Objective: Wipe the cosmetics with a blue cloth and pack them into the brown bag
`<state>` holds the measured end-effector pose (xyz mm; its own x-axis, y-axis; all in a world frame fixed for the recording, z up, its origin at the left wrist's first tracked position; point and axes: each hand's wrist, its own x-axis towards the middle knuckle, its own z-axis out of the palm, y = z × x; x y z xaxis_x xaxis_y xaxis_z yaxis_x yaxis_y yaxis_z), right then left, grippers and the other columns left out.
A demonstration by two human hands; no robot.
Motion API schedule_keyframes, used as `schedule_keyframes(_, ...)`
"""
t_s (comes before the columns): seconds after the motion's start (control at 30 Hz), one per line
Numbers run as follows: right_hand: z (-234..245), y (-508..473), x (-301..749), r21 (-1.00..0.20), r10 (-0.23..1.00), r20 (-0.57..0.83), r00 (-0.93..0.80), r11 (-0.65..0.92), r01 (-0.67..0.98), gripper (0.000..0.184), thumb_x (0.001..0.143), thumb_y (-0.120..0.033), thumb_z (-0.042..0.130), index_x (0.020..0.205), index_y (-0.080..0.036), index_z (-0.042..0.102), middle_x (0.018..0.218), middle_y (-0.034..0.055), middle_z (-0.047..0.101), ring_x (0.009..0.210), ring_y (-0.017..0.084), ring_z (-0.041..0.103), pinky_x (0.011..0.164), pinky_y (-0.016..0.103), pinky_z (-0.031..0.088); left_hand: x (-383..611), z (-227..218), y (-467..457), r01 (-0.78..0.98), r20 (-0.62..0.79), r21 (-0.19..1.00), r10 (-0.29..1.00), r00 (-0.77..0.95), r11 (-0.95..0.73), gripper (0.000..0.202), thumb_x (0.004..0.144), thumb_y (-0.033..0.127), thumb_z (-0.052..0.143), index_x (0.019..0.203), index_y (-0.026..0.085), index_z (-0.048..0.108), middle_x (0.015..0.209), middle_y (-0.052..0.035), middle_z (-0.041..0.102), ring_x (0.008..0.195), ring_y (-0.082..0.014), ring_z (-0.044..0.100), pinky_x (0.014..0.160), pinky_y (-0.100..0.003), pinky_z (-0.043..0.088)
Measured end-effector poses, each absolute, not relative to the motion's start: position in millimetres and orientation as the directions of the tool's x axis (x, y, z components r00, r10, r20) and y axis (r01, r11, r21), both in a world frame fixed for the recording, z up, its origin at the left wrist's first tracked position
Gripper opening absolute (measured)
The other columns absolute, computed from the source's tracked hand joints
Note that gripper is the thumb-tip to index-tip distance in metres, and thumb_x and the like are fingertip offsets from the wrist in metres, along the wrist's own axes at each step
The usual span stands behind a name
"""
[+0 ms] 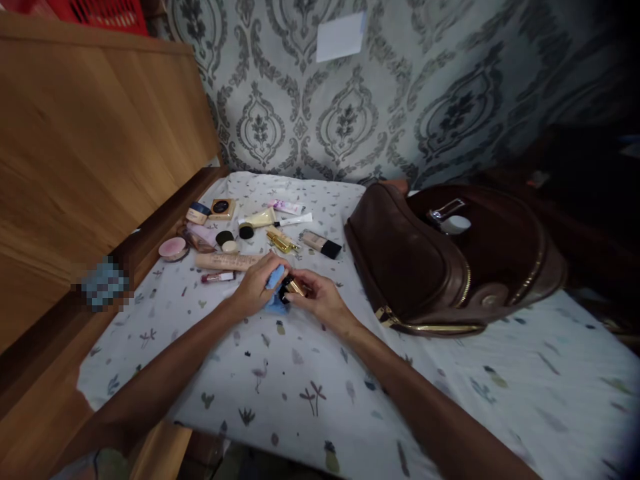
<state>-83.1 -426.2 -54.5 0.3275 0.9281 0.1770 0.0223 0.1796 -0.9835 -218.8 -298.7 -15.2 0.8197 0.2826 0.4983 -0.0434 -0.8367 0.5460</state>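
My left hand (257, 283) is closed on a blue cloth (275, 293) and presses it against a small black-and-gold cosmetic tube (292, 288). My right hand (320, 297) pinches that tube from the right, just above the patterned white sheet (310, 393). Both hands meet over the sheet's near middle. Behind them lie several cosmetics: a long beige tube (227, 261), a gold lipstick (280, 241), a foundation bottle with a black cap (320, 244), a cream tube (257, 220) and a pink compact (173, 248).
A large brown handbag (440, 267) with gold zips lies open to the right of my hands. A wooden headboard (90, 153) and ledge run along the left. Patterned grey wallpaper (350, 100) stands behind. A red basket (105, 13) sits at the top left.
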Motion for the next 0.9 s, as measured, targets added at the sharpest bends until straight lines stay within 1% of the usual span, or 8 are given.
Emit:
schedule_keyframes(0.1, -55.2, -427.4, -86.7, -0.969, 0.907, 0.220, 0.360, 0.163, 0.184, 0.035, 0.075, -0.030, 0.072, 0.108, -0.019, 0.071, 0.087, 0.0012, 0.071, 0.077, 0.017, 0.063, 0.075, 0.030, 0.050, -218.7, -10.8, -301.4, -0.015, 0.461, 0.551, 0.289, 0.839, -0.834, 0.022, 0.100, 0.034, 0.044, 0.092, 0.020, 0.059, 0.088, -0.0037, 0.065, 0.085, -0.0185, 0.060, 0.081, -0.029, 0.046)
schedule_keyframes(0.2, -52.8, -430.6, -88.8, -0.920, 0.865, 0.285, 0.413, 0.127, 0.370, 0.033, 0.076, -0.025, 0.067, 0.109, -0.021, 0.073, 0.090, 0.0019, 0.073, 0.079, 0.018, 0.064, 0.078, 0.032, 0.050, -218.4, -9.4, -302.8, 0.051, 0.397, 0.617, 0.367, 0.841, -0.785, 0.028, 0.098, 0.042, 0.049, 0.084, 0.020, 0.057, 0.077, 0.0000, 0.062, 0.074, -0.0167, 0.058, 0.072, -0.027, 0.044)
schedule_keyframes(0.27, -50.8, -432.4, -89.7, -0.891, 0.852, 0.315, 0.419, 0.113, 0.439, 0.034, 0.077, -0.023, 0.065, 0.110, -0.023, 0.073, 0.095, 0.0027, 0.074, 0.081, 0.019, 0.065, 0.080, 0.033, 0.051, -218.2, -9.9, -303.1, 0.073, 0.370, 0.672, 0.420, 0.829, -0.737, 0.031, 0.096, 0.046, 0.050, 0.080, 0.020, 0.056, 0.070, 0.0020, 0.058, 0.068, -0.0156, 0.055, 0.069, -0.026, 0.043)
schedule_keyframes(0.37, -49.5, -433.6, -90.7, -0.883, 0.840, 0.329, 0.431, 0.111, 0.456, 0.035, 0.077, -0.023, 0.064, 0.112, -0.023, 0.070, 0.098, 0.0031, 0.074, 0.082, 0.019, 0.065, 0.079, 0.032, 0.051, -217.9, -10.7, -303.3, 0.072, 0.363, 0.741, 0.488, 0.794, -0.668, 0.036, 0.098, 0.048, 0.046, 0.079, 0.019, 0.056, 0.069, 0.0024, 0.055, 0.068, -0.0155, 0.054, 0.069, -0.026, 0.043)
schedule_keyframes(0.47, -49.9, -433.5, -91.1, -0.896, 0.835, 0.312, 0.453, 0.101, 0.432, 0.032, 0.077, -0.024, 0.065, 0.109, -0.021, 0.066, 0.095, 0.0011, 0.073, 0.079, 0.018, 0.065, 0.076, 0.030, 0.051, -217.2, -10.3, -302.7, 0.075, 0.353, 0.763, 0.511, 0.784, -0.642, 0.039, 0.098, 0.051, 0.044, 0.081, 0.019, 0.058, 0.071, 0.0013, 0.057, 0.071, -0.0163, 0.055, 0.071, -0.027, 0.044)
schedule_keyframes(0.63, -50.5, -431.4, -89.0, -0.896, 0.817, 0.337, 0.467, 0.126, 0.427, 0.023, 0.078, -0.023, 0.064, 0.101, -0.020, 0.065, 0.091, 0.0015, 0.069, 0.081, 0.017, 0.063, 0.075, 0.029, 0.051, -216.8, -10.2, -298.5, 0.036, 0.365, 0.747, 0.455, 0.812, -0.664, 0.031, 0.097, 0.047, 0.050, 0.093, 0.019, 0.062, 0.081, -0.0012, 0.064, 0.077, -0.0179, 0.059, 0.075, -0.028, 0.047)
schedule_keyframes(0.8, -51.0, -429.0, -84.8, -0.878, 0.771, 0.393, 0.500, 0.153, 0.454, 0.022, 0.077, -0.020, 0.066, 0.099, -0.019, 0.068, 0.095, 0.0041, 0.060, 0.086, 0.018, 0.061, 0.075, 0.030, 0.051, -218.4, -13.2, -294.2, -0.026, 0.389, 0.739, 0.396, 0.832, -0.673, 0.028, 0.096, 0.039, 0.052, 0.114, 0.019, 0.060, 0.110, -0.0063, 0.067, 0.103, -0.0217, 0.061, 0.094, -0.032, 0.046)
schedule_keyframes(0.9, -51.7, -428.9, -84.0, -0.879, 0.780, 0.392, 0.488, 0.162, 0.448, 0.023, 0.078, -0.018, 0.067, 0.100, -0.020, 0.069, 0.091, 0.0029, 0.060, 0.084, 0.018, 0.061, 0.075, 0.030, 0.051, -218.7, -14.2, -293.4, -0.020, 0.387, 0.733, 0.393, 0.834, -0.680, 0.027, 0.096, 0.040, 0.053, 0.112, 0.019, 0.060, 0.108, -0.0060, 0.067, 0.101, -0.0216, 0.061, 0.092, -0.032, 0.046)
